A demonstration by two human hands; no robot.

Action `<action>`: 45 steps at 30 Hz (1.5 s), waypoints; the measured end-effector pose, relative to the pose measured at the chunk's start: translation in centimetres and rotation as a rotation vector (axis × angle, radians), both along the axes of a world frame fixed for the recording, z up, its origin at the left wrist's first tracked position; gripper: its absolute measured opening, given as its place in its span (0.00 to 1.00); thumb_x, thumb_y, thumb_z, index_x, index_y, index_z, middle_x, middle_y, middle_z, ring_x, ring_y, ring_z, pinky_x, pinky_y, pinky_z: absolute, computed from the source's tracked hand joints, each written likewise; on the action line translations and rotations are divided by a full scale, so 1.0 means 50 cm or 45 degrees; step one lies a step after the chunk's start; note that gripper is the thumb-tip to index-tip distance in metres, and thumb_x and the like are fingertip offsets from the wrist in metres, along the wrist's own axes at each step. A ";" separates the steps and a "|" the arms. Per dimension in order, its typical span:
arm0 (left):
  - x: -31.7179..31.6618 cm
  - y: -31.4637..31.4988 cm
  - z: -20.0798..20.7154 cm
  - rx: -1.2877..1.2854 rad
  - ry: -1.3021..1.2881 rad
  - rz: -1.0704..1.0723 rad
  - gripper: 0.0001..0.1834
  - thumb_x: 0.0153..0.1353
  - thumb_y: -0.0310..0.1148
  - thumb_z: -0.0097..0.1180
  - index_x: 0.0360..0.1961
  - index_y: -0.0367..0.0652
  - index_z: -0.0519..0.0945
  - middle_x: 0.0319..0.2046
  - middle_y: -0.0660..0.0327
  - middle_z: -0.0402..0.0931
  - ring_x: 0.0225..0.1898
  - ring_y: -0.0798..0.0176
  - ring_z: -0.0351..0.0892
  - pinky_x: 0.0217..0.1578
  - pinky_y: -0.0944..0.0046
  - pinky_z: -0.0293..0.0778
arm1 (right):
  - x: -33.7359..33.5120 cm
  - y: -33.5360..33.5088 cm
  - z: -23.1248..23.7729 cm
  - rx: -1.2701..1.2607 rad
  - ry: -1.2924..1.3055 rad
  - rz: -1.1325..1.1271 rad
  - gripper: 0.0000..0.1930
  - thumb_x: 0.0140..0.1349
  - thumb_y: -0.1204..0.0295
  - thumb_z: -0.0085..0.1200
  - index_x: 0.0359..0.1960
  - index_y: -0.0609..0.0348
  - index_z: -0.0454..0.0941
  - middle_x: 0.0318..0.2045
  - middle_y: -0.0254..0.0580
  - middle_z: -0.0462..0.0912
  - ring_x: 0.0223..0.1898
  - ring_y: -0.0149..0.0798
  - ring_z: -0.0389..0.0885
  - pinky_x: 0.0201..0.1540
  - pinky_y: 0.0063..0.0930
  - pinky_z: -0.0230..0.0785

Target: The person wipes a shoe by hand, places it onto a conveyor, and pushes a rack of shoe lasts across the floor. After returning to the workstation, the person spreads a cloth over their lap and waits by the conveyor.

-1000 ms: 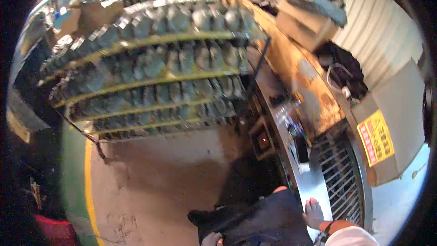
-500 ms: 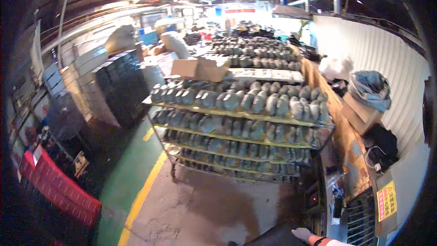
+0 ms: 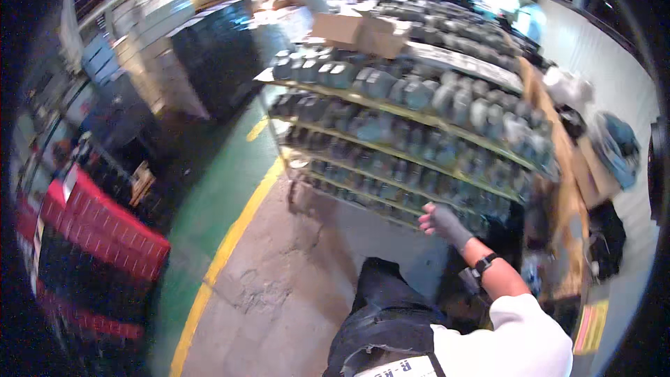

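The gloved right hand (image 3: 445,225), fingers loosely open, hung before the lower edge of the tiered rack (image 3: 408,113), right of centre. Grey shoe-shaped pieces (image 3: 377,84) lined its tiers from left edge to right. The left hand's fingers could not be told.

Right hand (image 3: 443,223): grey glove (image 3: 456,232), looks fingerless. Just behind the grip, dark wristband (image 3: 486,262), small pale detail on it. Farther back, loose short white sleeve (image 3: 532,327). Lower than the grip, dark trousers (image 3: 373,307); white shirt front (image 3: 391,370), dark lettering, edges blurry.
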State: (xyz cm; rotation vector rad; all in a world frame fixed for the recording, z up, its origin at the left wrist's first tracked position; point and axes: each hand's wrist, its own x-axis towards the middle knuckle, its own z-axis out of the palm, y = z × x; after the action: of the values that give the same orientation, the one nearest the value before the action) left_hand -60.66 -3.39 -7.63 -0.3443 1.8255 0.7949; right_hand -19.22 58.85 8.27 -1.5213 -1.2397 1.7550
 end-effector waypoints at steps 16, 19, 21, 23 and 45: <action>0.034 0.397 -0.006 0.313 0.166 0.734 0.13 0.71 0.43 0.53 0.47 0.49 0.84 0.34 0.66 0.81 0.32 0.70 0.76 0.34 0.66 0.74 | -0.453 0.530 0.190 0.141 0.626 -0.438 0.28 0.69 0.43 0.46 0.57 0.53 0.69 0.43 0.44 0.77 0.40 0.42 0.75 0.44 0.41 0.72; -0.104 0.557 0.000 0.454 0.250 0.570 0.12 0.71 0.43 0.54 0.46 0.50 0.84 0.33 0.68 0.81 0.31 0.72 0.76 0.32 0.67 0.75 | -0.429 0.577 0.188 0.161 0.660 -0.489 0.27 0.68 0.43 0.46 0.53 0.54 0.71 0.39 0.43 0.77 0.36 0.41 0.75 0.41 0.39 0.71; -0.189 0.653 -0.008 0.538 0.306 0.389 0.13 0.70 0.43 0.56 0.47 0.50 0.84 0.34 0.69 0.81 0.32 0.73 0.77 0.34 0.66 0.76 | -0.378 0.601 0.177 0.176 0.701 -0.568 0.26 0.68 0.44 0.45 0.51 0.55 0.72 0.36 0.42 0.77 0.34 0.40 0.75 0.38 0.38 0.71; -0.281 0.752 -0.011 0.477 0.232 0.183 0.14 0.71 0.44 0.55 0.48 0.48 0.83 0.36 0.68 0.81 0.34 0.72 0.77 0.37 0.66 0.76 | -0.315 0.612 0.156 0.194 0.746 -0.658 0.26 0.68 0.44 0.45 0.48 0.55 0.73 0.33 0.41 0.77 0.32 0.40 0.75 0.36 0.36 0.70; -0.850 2.258 0.574 0.695 1.678 -1.073 0.25 0.72 0.46 0.45 0.55 0.37 0.81 0.42 0.38 0.82 0.46 0.35 0.80 0.50 0.43 0.75 | -0.209 0.695 -0.049 0.751 1.182 -1.332 0.27 0.74 0.49 0.42 0.60 0.56 0.78 0.52 0.41 0.83 0.52 0.46 0.81 0.57 0.44 0.76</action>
State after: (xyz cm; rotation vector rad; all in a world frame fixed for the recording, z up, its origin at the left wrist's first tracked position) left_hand -103.18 109.53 21.06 1.5447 2.4121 0.8917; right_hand -29.69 93.58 5.81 -0.6005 -0.2800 0.9811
